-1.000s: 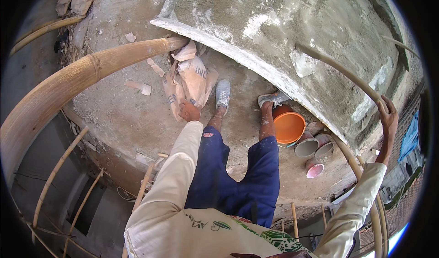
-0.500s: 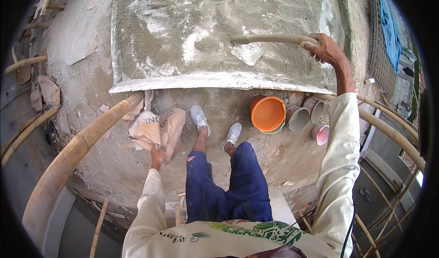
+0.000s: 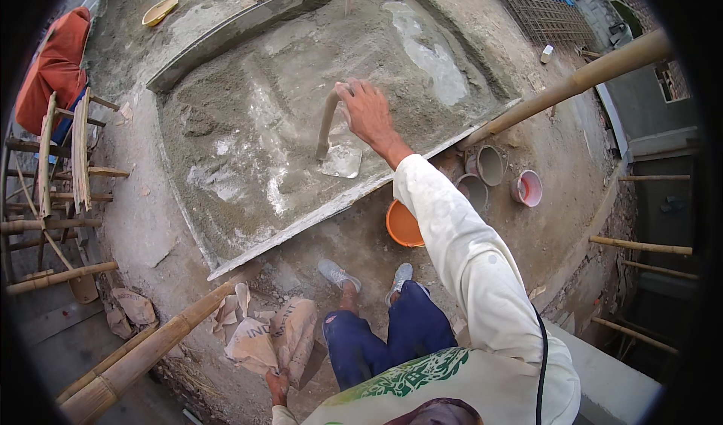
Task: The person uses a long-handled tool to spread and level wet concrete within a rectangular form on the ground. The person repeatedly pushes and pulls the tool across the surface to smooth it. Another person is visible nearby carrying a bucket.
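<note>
The left grip (image 3: 278, 385) pinches a paper sack (image 3: 258, 343) ahead of it, likely light and tearable, best held by bunched folds; the right grip (image 3: 367, 114) clasps a stiff hoe handle (image 3: 327, 128).

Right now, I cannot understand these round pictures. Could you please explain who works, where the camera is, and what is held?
There is no machine: a person works barehanded. Every picture is from one wide fisheye camera on the head, looking down, so edges bend. The right hand holds a hoe-like tool, its blade on grey mix inside a low-walled bed. The left hand grips a crumpled paper sack. An orange bucket and smaller pails stand beside the bed.
</note>
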A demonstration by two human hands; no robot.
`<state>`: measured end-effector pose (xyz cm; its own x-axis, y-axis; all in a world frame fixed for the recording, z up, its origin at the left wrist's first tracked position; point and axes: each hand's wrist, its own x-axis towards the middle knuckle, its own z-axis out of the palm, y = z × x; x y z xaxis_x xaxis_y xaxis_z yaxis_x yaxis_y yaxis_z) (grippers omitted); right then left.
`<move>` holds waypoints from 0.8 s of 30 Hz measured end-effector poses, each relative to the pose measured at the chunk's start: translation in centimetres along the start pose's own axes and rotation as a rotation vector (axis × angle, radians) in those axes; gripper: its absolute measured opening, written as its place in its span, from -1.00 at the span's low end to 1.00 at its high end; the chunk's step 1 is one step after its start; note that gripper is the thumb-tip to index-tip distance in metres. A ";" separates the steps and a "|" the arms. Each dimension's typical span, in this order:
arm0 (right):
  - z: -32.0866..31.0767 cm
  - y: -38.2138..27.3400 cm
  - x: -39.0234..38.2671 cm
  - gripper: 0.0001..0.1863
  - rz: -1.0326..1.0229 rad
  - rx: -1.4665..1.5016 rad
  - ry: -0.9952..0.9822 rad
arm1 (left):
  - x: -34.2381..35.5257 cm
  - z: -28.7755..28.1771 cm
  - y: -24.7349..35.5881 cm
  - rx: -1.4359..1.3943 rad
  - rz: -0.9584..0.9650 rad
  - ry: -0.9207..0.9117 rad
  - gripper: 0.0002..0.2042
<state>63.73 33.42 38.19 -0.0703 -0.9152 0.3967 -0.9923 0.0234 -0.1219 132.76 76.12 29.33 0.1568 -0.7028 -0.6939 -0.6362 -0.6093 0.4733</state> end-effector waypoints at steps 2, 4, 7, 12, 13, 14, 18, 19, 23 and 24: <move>-4.3 -0.4 -6.5 -0.38 0.031 0.175 -0.010 | -2.2 -1.9 1.9 0.012 0.064 0.050 -0.65; -7.2 1.3 -17.8 -0.47 0.169 0.404 -0.134 | -3.4 -2.4 3.7 0.047 0.101 0.077 -0.65; -13.1 5.0 -37.6 -0.46 0.467 0.594 -0.453 | -4.7 -2.7 6.2 0.188 0.076 0.102 -0.68; -25.6 9.3 -62.9 -0.28 0.817 0.641 -0.873 | -2.3 -2.0 9.1 0.432 0.091 0.062 -0.80; -28.2 10.0 -64.8 -0.23 0.857 0.727 -0.884 | -1.5 -1.4 10.0 0.431 0.122 0.034 -0.83; -31.1 10.7 -67.2 -0.18 0.907 0.811 -0.900 | -1.0 -0.3 11.0 0.429 0.151 -0.008 -0.85; -46.5 11.5 -61.9 0.08 0.962 1.240 -0.560 | 0.0 0.1 15.3 0.501 0.210 -0.076 -0.88; -51.4 11.2 -59.2 0.14 0.925 1.293 -0.347 | 0.2 0.3 16.6 0.546 0.216 -0.069 -0.87; -66.4 8.9 -56.5 0.16 0.295 1.177 0.107 | 1.6 3.5 21.1 0.652 0.268 -0.107 -0.82; -69.8 7.6 -56.1 0.02 0.068 1.032 0.182 | 2.1 6.2 21.8 0.665 0.286 -0.151 -0.81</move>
<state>53.03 112.98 78.52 -0.2221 -0.8486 0.4801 -0.4226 -0.3600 -0.8318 114.53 63.63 34.84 -0.1586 -0.7134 -0.6826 -0.9677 -0.0251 0.2510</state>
